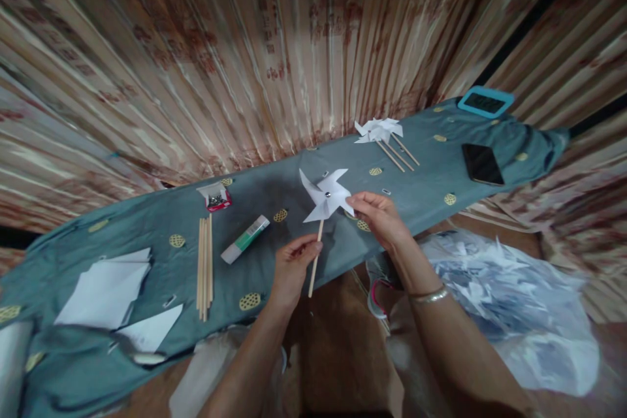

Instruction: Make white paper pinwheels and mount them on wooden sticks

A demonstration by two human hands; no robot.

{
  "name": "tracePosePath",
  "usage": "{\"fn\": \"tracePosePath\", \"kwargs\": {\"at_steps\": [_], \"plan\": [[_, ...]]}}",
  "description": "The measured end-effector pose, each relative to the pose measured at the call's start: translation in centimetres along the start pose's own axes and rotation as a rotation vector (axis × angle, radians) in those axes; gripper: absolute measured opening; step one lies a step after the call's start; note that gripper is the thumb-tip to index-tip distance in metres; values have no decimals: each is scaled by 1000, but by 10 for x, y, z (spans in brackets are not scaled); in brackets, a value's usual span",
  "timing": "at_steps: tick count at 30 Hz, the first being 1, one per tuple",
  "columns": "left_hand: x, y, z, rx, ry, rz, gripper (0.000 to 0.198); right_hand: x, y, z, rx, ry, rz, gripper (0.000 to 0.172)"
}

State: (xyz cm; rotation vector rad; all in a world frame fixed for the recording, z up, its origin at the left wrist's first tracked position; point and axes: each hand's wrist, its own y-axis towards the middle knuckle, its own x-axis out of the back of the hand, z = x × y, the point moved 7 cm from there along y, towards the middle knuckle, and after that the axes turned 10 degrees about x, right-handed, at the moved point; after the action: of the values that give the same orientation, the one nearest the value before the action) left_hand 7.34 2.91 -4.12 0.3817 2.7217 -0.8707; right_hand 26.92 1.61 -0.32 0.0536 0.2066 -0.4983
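Note:
A white paper pinwheel (pixel 324 204) with a silver pin at its centre is held up over the near edge of the table. My left hand (pixel 295 268) is closed around its wooden stick, just below the paper blades. With thumb and fingers, my right hand (pixel 376 212) pinches the tip of the right-hand blade. Left of my hands lie a green and white glue stick box (pixel 245 240), a bundle of wooden sticks (pixel 204 268) and a small open red box of pins (pixel 215 198).
Finished pinwheels (pixel 379 131) lie at the back. White paper sheets (pixel 105 290) are stacked at left. A phone (pixel 482 164) and a blue-framed device (pixel 486 102) rest at right on the green cloth (pixel 421 189). A plastic bag of paper pieces (pixel 509 300) stands below.

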Motion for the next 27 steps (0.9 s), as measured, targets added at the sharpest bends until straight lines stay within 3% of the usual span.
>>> {"fn": "tracePosePath", "kwargs": {"at_steps": [27], "plan": [[1, -1, -5, -31, -9, -5, 28, -36, -18, -8, -45, -1, 169, 37]]}}
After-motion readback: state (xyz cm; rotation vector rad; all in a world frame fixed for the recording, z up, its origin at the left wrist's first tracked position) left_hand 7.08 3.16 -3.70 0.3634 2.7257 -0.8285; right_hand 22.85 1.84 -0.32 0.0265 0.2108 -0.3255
